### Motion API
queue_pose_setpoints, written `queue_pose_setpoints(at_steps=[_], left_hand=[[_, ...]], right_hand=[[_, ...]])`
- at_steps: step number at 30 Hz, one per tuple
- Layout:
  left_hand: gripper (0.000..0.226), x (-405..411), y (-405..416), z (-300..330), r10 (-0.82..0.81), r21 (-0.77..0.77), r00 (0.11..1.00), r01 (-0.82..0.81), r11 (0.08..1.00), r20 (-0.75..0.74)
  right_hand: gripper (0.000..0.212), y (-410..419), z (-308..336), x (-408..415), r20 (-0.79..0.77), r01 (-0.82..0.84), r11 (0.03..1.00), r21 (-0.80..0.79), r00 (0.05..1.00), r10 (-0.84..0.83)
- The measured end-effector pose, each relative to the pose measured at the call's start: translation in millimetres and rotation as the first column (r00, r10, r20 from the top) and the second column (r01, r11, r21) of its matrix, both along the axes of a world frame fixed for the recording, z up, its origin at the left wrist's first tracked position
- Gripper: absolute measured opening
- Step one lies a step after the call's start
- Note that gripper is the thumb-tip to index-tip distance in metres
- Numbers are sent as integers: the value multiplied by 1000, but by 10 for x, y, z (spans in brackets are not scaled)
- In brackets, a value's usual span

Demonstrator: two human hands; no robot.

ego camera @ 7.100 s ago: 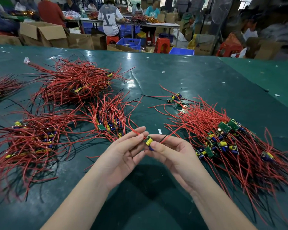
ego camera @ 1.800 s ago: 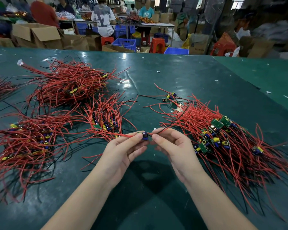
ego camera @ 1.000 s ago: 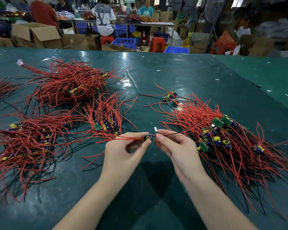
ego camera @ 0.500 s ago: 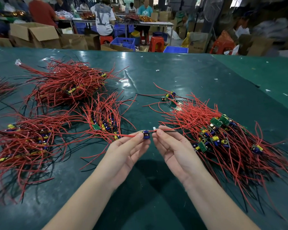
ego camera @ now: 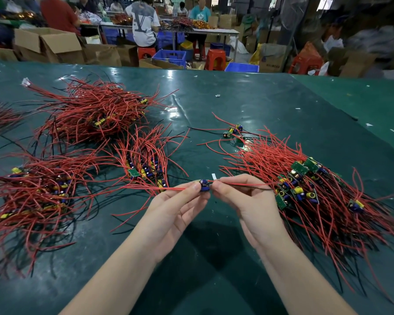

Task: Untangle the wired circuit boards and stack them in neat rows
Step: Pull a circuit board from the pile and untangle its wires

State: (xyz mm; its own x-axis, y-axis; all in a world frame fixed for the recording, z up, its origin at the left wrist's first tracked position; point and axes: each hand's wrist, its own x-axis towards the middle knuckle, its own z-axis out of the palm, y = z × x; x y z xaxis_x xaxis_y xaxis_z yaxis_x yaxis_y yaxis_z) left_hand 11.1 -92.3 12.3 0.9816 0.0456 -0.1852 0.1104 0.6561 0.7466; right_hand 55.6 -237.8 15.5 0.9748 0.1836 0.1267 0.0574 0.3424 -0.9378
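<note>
A small circuit board [ego camera: 204, 185] with blue parts hangs just above the green table [ego camera: 259, 105], between both hands. My left hand [ego camera: 175, 208] pinches its left side, and red wires run leftward from there. My right hand [ego camera: 243, 201] pinches the red and black wires on its right side. A tangled heap of wired boards [ego camera: 309, 189] lies to the right. A small sorted row of boards [ego camera: 146, 167] lies left of centre.
More piles of red-wired boards lie at the left [ego camera: 34, 194] and far left [ego camera: 93, 114]. A few loose boards [ego camera: 233, 131] sit beyond the right heap. Cardboard boxes [ego camera: 48, 45], blue crates [ego camera: 170, 56], stools and seated people fill the background past the table.
Both hands kept the board between them and turned it slightly. The right-side wires are pulled straighter toward the right heap.
</note>
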Motion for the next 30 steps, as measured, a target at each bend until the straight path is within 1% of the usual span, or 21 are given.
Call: queue_pose_setpoints(at_steps=[4,6,10,15,18,19,21,24,28,30], left_hand=[[18,-15,-52,-4,24,12,999,-25,1000,30],[17,-11,-74,-16,58,38,997,-60,997,50],[20,7,-97,-35,140,83,987,-146,986,79],[25,-1,-83,-23,219,179,967,-240,954,131],[18,-9,-101,-21,228,274,959,-267,924,166],[15,-9,-109,-17,228,289,957,-272,918,178],[17,-6,-113,-10,224,293,954,-277,915,200],[26,-8,-89,-1,220,260,956,-266,928,193],[28,-7,-54,-12,211,212,964,-243,947,161],[30,-5,-28,-6,215,194,964,-244,950,159]], right_hand=[[15,60,-38,-53,-53,104,991,86,994,-100],[16,85,-49,-67,-96,113,986,124,990,-102],[13,107,-39,-55,-221,56,981,188,975,-13],[13,84,-18,-33,-308,22,968,250,950,58],[20,78,9,-35,-428,38,944,327,897,111],[19,75,20,-38,-473,47,935,352,871,134],[11,74,47,-38,-520,47,922,385,836,175],[7,79,54,-40,-511,17,922,387,836,198],[10,40,26,-16,-412,-17,954,298,899,145],[13,18,19,-2,-377,-14,960,281,918,124]])
